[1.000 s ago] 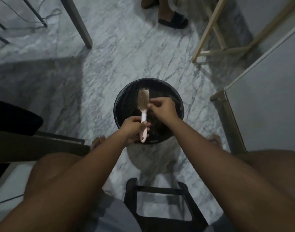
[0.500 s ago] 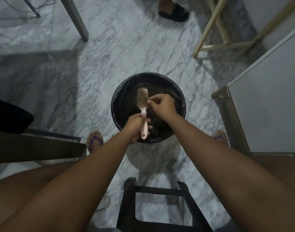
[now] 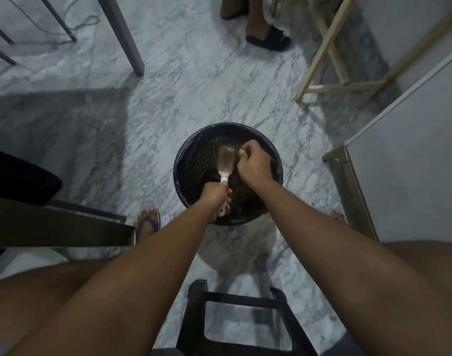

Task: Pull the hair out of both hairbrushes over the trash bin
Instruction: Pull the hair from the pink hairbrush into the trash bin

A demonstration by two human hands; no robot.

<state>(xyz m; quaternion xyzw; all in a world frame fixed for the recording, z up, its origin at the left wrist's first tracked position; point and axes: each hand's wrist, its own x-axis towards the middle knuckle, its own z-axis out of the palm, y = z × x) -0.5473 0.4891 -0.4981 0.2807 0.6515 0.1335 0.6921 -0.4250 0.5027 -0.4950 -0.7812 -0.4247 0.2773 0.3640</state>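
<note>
Over the mouth of the black mesh trash bin [image 3: 183, 160], near its middle, the pink-handled hairbrush [image 3: 225, 160] is held bristles-up. The left hand [image 3: 216, 199] is wrapped round the handle above the near rim. The right hand [image 3: 254, 164] has its fingers curled, with thumb and forefinger [image 3: 241, 152] pinching the brownish hair [image 3: 227, 153] matted at the right edge of the brush head. How much hair is caught in the pinch is too small to tell.

The biggest risk is probably a hard tug dragging the whole brush past the rim, so that loosened hair lands on the floor instead of in the liner. A smaller one is the handle slipping, since the left hand grips it low and the pull comes at the far end. Smaller again, a pinch that is too thin may snap strands and leave the mat in place. A second brush is not in view.

The floor [image 3: 168, 98] is grey-veined white marble. A white cabinet [image 3: 412, 163] fills the right edge, and a dark bench [image 3: 52, 224] juts in from the left edge. A pale wooden frame [image 3: 322, 73] stands at the far right corner, and a grey table leg [image 3: 122, 34] is at far left with a cable [image 3: 86, 21] beside it. A black stool [image 3: 194, 317] sits at the near edge. Another person's foot in a black slide [image 3: 268, 38] is at the far edge. The wearer's own foot in a purple flip-flop [image 3: 148, 223] rests just left of the bin.
</note>
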